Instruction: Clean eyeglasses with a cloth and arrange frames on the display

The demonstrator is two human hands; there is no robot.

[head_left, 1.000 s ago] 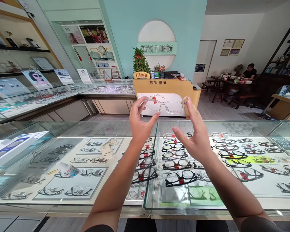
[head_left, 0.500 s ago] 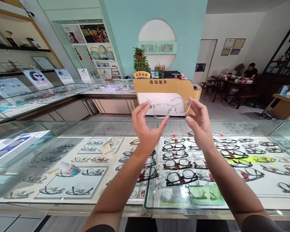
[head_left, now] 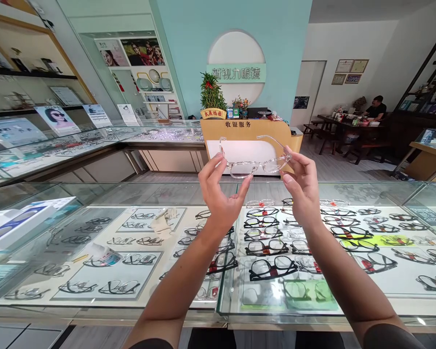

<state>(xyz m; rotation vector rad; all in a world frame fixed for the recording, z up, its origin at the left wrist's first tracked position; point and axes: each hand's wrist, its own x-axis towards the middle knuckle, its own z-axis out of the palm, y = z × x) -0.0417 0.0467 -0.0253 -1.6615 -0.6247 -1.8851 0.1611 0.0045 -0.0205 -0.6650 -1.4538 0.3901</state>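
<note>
A pair of clear-framed eyeglasses point(head_left: 244, 169) is held up in the air above the glass display case point(head_left: 223, 291). My left hand point(head_left: 221, 191) is closed on the left side of the frame, fingertips near the hinge and thumb at the lower rim by the nose bridge. With its fingers and thumb, my right hand point(head_left: 302, 186) pinches the right end of the frame. Both temple arms are unfolded and point up and away from me. Under my forearms, several rows of eyeglasses lie inside the case, among them a black pair point(head_left: 272, 267).
A beige cloth point(head_left: 162, 224) and a white-and-blue box point(head_left: 22, 223) are at the left of the case. Beyond stands a yellow cashier counter point(head_left: 247, 131) with a potted plant point(head_left: 211, 92). One person point(head_left: 377, 109) sits at a dark table at the far right.
The clear eyeglasses have been tilted in my hands, so their temple arms now rise higher and the lenses look flatter. Both hands stay in nearly the same place.
</note>
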